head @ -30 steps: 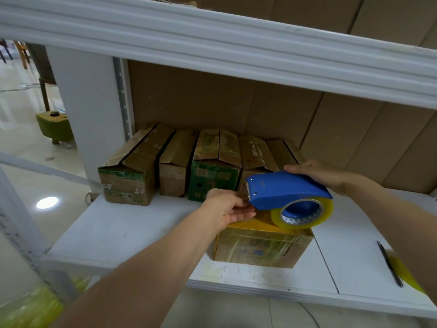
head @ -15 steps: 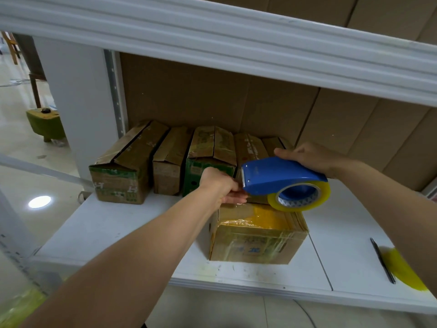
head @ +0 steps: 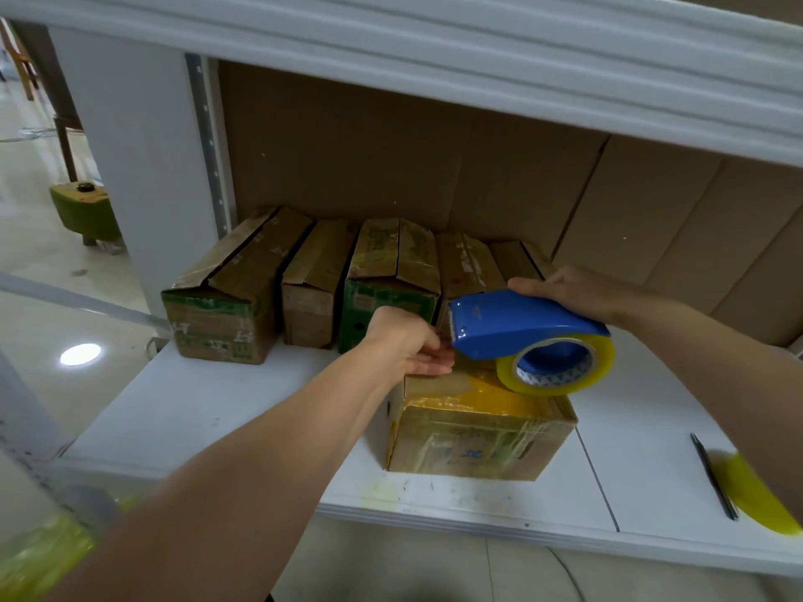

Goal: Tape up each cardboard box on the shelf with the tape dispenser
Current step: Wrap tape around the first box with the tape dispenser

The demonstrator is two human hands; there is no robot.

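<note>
Cardboard boxes, back row (head: 304, 288): five stand side by side against the back of the shelf (head: 208, 406), left of and behind your hands; their top flaps look unsealed and worn, so you should expect thin, soft board that dents if you press hard.
Left hand (head: 408, 341): your fingers are curled at the dispenser's toothed edge, seemingly pinching the free end of the tape at the front box's far top edge; the pinch itself is hidden, so you cannot be sure.
Front box (head: 478, 427): it sits alone near the shelf's front lip, already wrapped in glossy yellowish tape; it probably slides easily on the white board, so steady it from the top or a side.
Tape dispenser (head: 521, 323): blue hard plastic, stiff and likely light, held just above the front box's top; take it over the curved back and keep clear of the serrated blade.
Right hand (head: 569, 288): your fingers are wrapped over the dispenser's rear hump.
Pen (head: 715, 477): it lies on the shelf, well right of the box.
Change: compared with half a second ago, both hands and the dispenser sit in almost the same place; only the view has shifted slightly.
</note>
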